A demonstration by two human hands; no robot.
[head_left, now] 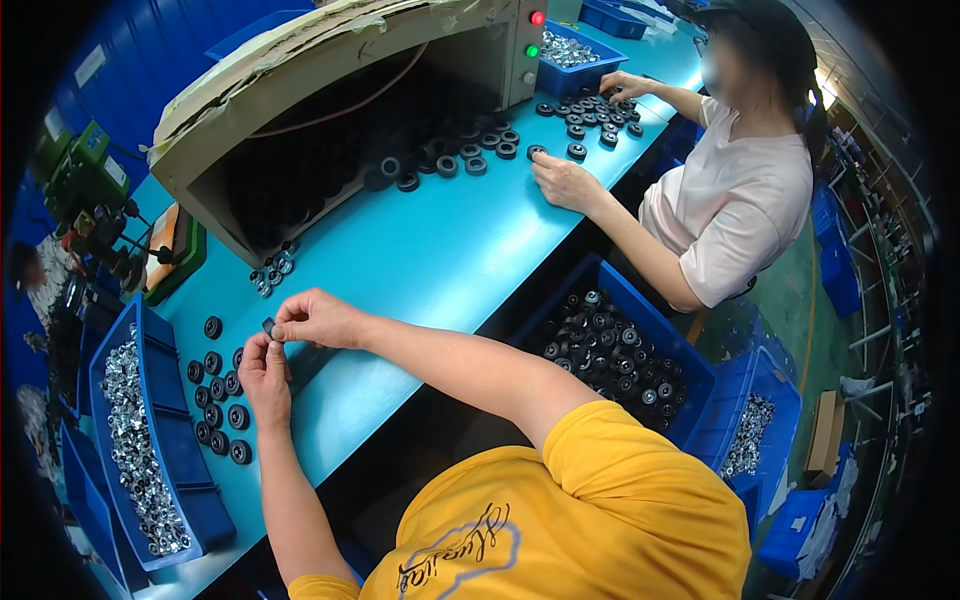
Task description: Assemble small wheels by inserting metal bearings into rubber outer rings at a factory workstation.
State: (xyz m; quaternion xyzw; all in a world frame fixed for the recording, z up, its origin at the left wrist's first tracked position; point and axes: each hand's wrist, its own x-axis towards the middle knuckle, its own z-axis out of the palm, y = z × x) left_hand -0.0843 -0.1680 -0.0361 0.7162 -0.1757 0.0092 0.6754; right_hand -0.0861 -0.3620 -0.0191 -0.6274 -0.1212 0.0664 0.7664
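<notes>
At frame left, both hands' fingertips clamp the dark part (268, 326), left of the right hand (318, 320), above the left hand (266, 378).

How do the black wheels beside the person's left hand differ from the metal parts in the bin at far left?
Colour: the black wheels are dark and dull; the metal parts are silvery and shiny.
Size: each wheel looks larger than a metal part.
Arrangement: the wheels lie spread on the turquoise table; the metal parts are heaped in a blue bin.
Shared: both come in quantity.
</notes>
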